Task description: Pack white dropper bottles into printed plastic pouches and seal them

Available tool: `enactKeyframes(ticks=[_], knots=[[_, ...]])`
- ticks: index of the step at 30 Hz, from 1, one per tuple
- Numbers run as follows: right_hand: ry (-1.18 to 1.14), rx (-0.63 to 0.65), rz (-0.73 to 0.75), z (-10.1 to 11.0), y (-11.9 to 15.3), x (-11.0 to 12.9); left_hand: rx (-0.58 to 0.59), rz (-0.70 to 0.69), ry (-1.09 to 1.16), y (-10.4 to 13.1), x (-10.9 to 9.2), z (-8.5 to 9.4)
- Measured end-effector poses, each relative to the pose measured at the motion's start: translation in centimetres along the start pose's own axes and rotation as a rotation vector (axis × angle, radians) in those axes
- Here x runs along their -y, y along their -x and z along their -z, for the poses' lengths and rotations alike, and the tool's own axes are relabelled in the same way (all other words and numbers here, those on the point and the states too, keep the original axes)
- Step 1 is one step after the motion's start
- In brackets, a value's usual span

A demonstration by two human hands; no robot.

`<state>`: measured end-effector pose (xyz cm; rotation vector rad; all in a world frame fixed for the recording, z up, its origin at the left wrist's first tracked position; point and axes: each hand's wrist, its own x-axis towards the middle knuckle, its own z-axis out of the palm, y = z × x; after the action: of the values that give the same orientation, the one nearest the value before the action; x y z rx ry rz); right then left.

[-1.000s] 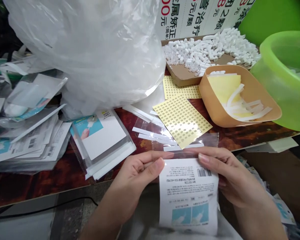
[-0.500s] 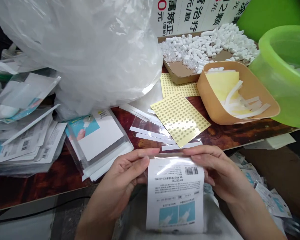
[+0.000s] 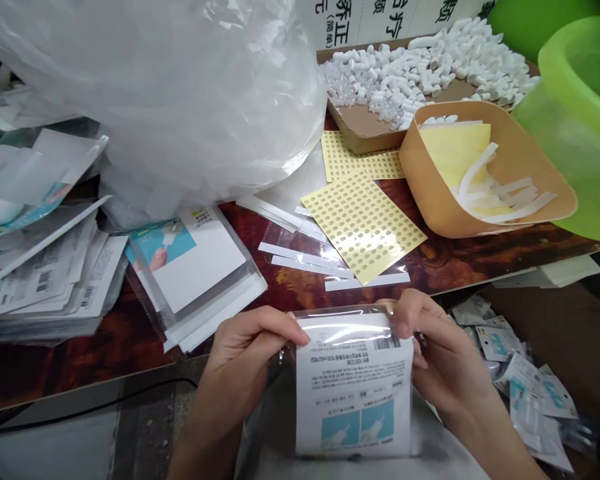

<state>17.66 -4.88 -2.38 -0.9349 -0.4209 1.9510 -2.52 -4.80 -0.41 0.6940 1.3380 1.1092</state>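
- Just above the packet, loose white strips (image 3: 305, 261) lie partly under a yellow dotted sheet (image 3: 364, 223), with a second dotted sheet (image 3: 363, 157) behind it.
- A big cloudy plastic bag (image 3: 180, 107) fills the upper left and centre; below it sit a bagged card stack (image 3: 200, 263) and, at far left, a heap of packets (image 3: 55, 273).
- Toward the upper right: an orange container (image 3: 445, 210) holding white strips, a cardboard tray (image 3: 375, 142) of small white pieces (image 3: 430, 67), and a green tub (image 3: 565, 127).
- The clear packet (image 3: 354, 393) with its printed card is at bottom centre, in front of the table edge. Its long axis runs up and down the frame; the print is upside down, barcode end toward the table.
- The left hand (image 3: 253, 347) pinches the packet's upper left corner between thumb and finger; the right hand (image 3: 437, 347) grips the upper right corner, fingers curled.
- The table (image 3: 145, 347) is glossy red-brown; more packets (image 3: 525, 387) lie below it at lower right, a black cable (image 3: 105, 403) at lower left, and a printed sign (image 3: 420, 17) stands at the top.
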Motion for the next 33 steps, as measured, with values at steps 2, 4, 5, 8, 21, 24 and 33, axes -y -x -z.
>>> enactKeyframes(ticks=[2,4,5,8,21,24,33], knots=[[-0.003,0.034,-0.001,0.0,0.2,0.1,0.046,0.023,0.004,0.1,-0.1,0.0],[-0.006,0.059,0.005,0.0,0.3,0.1,0.048,0.041,-0.012,0.2,-0.3,0.1],[-0.01,0.074,0.014,0.0,0.3,0.0,0.041,0.048,-0.033,0.2,-0.4,0.2],[-0.023,0.131,0.061,0.2,0.2,-0.3,0.06,0.059,-0.09,0.1,-0.6,0.4],[0.088,0.255,0.255,1.2,-0.1,-1.3,-0.022,0.015,-0.235,1.2,0.0,-0.2],[0.084,0.252,0.25,1.3,-0.6,-1.2,0.113,0.055,-0.097,0.7,0.4,0.0],[0.331,-0.049,0.405,-0.9,0.4,0.8,-0.031,-0.04,-0.151,1.5,0.5,-0.4]])
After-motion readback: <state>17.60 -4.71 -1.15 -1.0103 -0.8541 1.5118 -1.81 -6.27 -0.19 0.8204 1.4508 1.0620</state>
